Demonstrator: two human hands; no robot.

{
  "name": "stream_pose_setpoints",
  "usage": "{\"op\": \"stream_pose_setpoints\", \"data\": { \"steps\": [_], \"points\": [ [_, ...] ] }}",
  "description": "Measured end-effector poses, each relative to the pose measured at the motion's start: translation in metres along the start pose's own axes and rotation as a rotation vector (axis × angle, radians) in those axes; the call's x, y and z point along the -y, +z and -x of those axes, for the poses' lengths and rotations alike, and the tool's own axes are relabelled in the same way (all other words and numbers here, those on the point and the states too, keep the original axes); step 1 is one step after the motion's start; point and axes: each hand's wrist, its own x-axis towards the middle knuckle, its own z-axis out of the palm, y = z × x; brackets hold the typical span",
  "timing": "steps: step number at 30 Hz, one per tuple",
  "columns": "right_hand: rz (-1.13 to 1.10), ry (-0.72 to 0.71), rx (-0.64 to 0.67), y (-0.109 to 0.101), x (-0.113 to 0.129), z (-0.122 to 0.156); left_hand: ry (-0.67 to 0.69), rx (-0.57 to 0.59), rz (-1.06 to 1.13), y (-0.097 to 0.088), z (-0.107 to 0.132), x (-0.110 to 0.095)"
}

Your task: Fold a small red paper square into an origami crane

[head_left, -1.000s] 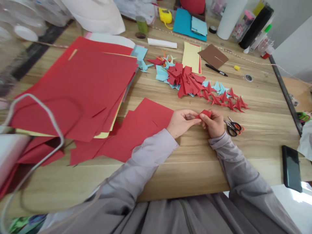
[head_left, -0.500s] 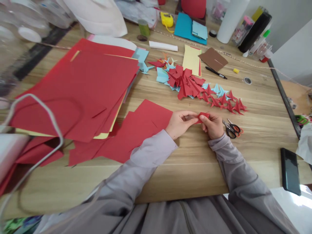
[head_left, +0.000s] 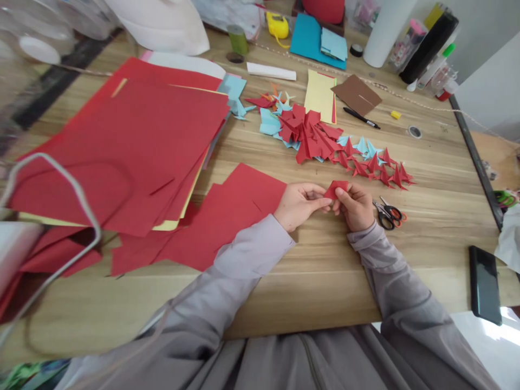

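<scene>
Between my two hands is a small folded piece of red paper [head_left: 335, 188], held just above the table. My left hand [head_left: 299, 205] pinches its left corner between thumb and fingers. My right hand [head_left: 356, 206] grips the right side, thumb pressed on top. Beyond the hands lies a heap of folded red paper pieces [head_left: 311, 135], with a row of small red paper cranes [head_left: 374, 167] and light blue cranes [head_left: 365, 146] trailing right. Loose red sheets [head_left: 244, 197] lie beside my left hand. Scissors [head_left: 389, 214] rest right of my right hand.
A big stack of red sheets [head_left: 134, 146] covers the left, with a white cable [head_left: 77, 187] looping over it. Yellow paper [head_left: 320, 97], brown paper [head_left: 356, 95] and a black pen [head_left: 361, 117] lie farther back. A phone [head_left: 485, 284] sits at the right front edge.
The folded red paper has tilted upward and shows more of its face. Both hands stay nearly in place, still pinching it. The camera view has shifted slightly.
</scene>
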Motion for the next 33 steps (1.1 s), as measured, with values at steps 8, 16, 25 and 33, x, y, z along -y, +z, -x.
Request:
{"op": "stream_pose_setpoints", "data": {
  "steps": [8,16,25,33],
  "points": [
    [0.078,0.053,0.023,0.004,0.006,0.003,0.001,-0.014,0.016,0.001,-0.002,0.000],
    [0.013,0.029,-0.071,-0.001,-0.003,-0.001,0.005,-0.095,0.044,0.003,0.001,-0.001],
    [0.024,-0.019,-0.029,-0.001,-0.003,-0.001,0.056,-0.044,-0.015,0.002,0.002,-0.003],
    [0.054,-0.117,-0.106,-0.002,-0.007,-0.001,0.155,-0.147,0.006,0.000,0.001,-0.002]
  ]
}}
